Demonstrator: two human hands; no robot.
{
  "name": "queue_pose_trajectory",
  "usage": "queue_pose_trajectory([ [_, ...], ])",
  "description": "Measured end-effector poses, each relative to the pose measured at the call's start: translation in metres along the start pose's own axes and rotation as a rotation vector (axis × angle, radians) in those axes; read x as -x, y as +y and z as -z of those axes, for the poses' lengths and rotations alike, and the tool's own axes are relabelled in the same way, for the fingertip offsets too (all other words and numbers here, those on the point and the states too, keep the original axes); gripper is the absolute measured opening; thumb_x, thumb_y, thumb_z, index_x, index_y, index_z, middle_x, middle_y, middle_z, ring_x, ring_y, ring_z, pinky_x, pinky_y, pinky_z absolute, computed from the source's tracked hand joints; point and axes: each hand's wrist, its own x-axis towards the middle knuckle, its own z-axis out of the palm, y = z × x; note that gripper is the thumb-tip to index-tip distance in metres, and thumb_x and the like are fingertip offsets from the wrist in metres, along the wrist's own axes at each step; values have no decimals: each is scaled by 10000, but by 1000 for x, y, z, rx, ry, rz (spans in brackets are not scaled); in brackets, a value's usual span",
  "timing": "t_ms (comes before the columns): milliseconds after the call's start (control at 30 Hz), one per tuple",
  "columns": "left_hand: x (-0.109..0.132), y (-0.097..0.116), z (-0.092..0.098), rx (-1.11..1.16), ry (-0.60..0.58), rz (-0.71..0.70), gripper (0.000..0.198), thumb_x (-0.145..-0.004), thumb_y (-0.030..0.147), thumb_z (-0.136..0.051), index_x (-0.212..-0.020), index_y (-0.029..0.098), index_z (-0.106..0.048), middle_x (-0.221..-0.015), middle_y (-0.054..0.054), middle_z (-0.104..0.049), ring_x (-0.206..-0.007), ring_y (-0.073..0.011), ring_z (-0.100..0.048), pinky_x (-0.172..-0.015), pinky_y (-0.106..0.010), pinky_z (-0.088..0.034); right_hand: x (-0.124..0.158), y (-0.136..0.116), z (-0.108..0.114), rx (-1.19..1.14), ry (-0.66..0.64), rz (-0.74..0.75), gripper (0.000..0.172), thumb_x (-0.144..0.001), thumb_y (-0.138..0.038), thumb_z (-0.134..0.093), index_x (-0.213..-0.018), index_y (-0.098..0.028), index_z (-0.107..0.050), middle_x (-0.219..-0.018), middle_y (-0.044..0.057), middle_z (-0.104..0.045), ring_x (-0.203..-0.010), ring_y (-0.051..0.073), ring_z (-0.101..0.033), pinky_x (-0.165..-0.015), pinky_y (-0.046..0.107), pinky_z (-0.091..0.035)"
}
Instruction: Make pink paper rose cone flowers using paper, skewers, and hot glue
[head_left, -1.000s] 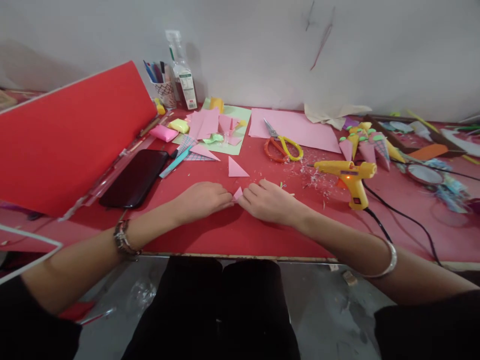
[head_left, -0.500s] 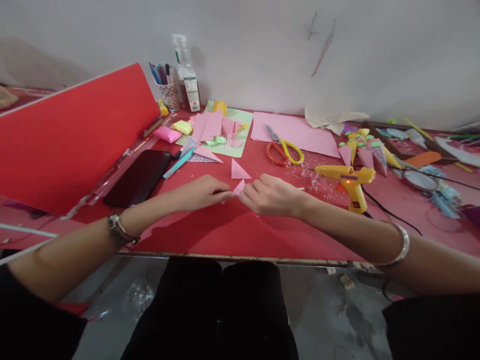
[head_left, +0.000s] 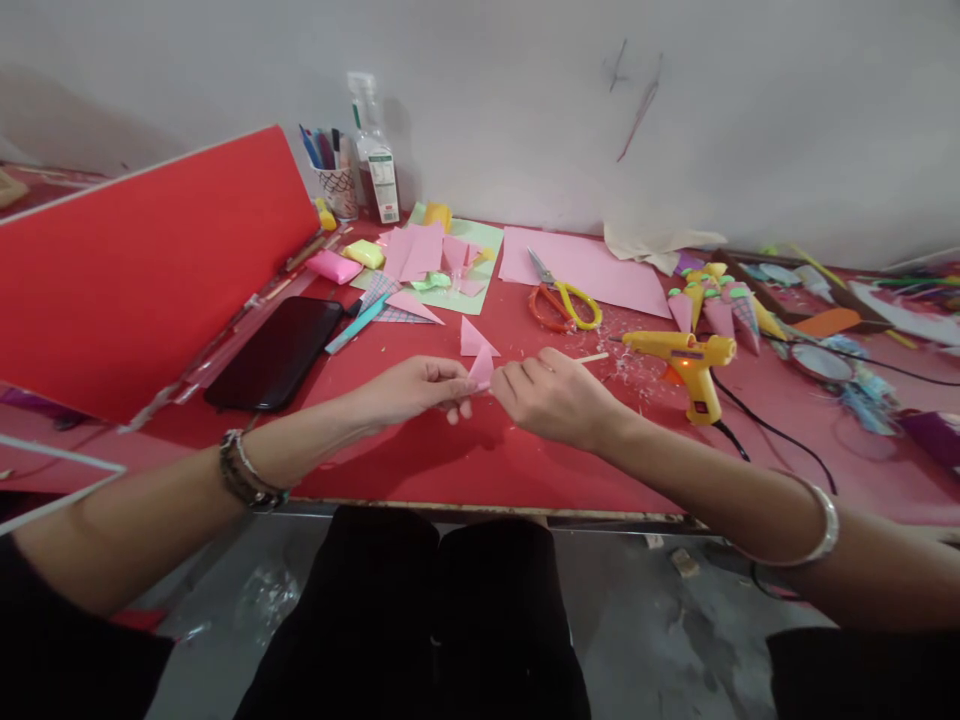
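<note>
Between the thumb and fingers of my left hand (head_left: pixel 427 388) is a small pink paper piece (head_left: pixel 481 368), its pointed tip upward. My right hand (head_left: pixel 551 395) is closed close beside it, touching the paper's right side. A thin pale stick (head_left: pixel 595 358) pokes out past the knuckles of my right hand; the rest of it is hidden in the grip. Just behind the hands, a flat pink paper triangle (head_left: pixel 471 338) lies on the red tabletop (head_left: pixel 420 465).
Right of my hands stand a yellow glue gun (head_left: pixel 686 360) with a lit light and scissors (head_left: pixel 562 300) among glue strands. Small paper cones (head_left: pixel 720 305) lie beyond. A phone (head_left: pixel 277 350), a blue cutter (head_left: pixel 358 325) and a leaning red board (head_left: pixel 165 270) are leftward. Pink sheets (head_left: pixel 607 275) lie behind.
My left hand has turned, so more of its fingers show beneath the paper. The pink piece now stands higher between the hands, and more of the stick shows behind my right hand.
</note>
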Motion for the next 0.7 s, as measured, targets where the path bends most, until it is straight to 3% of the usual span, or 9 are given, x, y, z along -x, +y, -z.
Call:
queue_pose_trajectory([
  [167,6,5,3,-215,72,-79,243,-808,255,-436,-624,144,-550,-561,29,-593,-506,-63,-528,-554,-188,-407,-2,2,4,-354,-216,-142,258,-857,-164,-375,-737,-129,-600,-635,58,-624,-530,123,-499,-517,266,-237],
  [300,12,10,6,-374,121,-149,252,-804,277,-453,-613,155,-562,-519,49,-574,-489,-64,-517,-517,-173,-377,-1,6,7,-773,-214,-351,304,-850,-371,-410,-858,-153,-623,-632,12,-604,-527,91,-476,-493,215,-245],
  [433,16,13,2,-418,148,-191,234,-799,240,-465,-607,157,-571,-507,54,-569,-492,-59,-518,-518,-165,-368,-3,11,7,-1057,-198,-263,262,-838,-319,-447,-891,-134,-626,-534,-34,-523,-478,60,-425,-490,184,-266],
  [533,17,14,-1,-381,140,-173,222,-804,243,-466,-621,152,-552,-515,52,-568,-490,-57,-523,-509,-158,-372,-6,11,7,-948,-225,-131,262,-855,-287,-417,-843,-149,-640,-547,-25,-534,-487,65,-422,-499,192,-255],
  [700,16,8,-4,-260,110,-96,201,-817,277,-451,-672,149,-508,-533,53,-557,-451,-55,-515,-482,-163,-388,-7,2,8,-545,-269,-113,344,-889,-303,-335,-769,-141,-615,-640,47,-630,-539,118,-510,-484,235,-212],
])
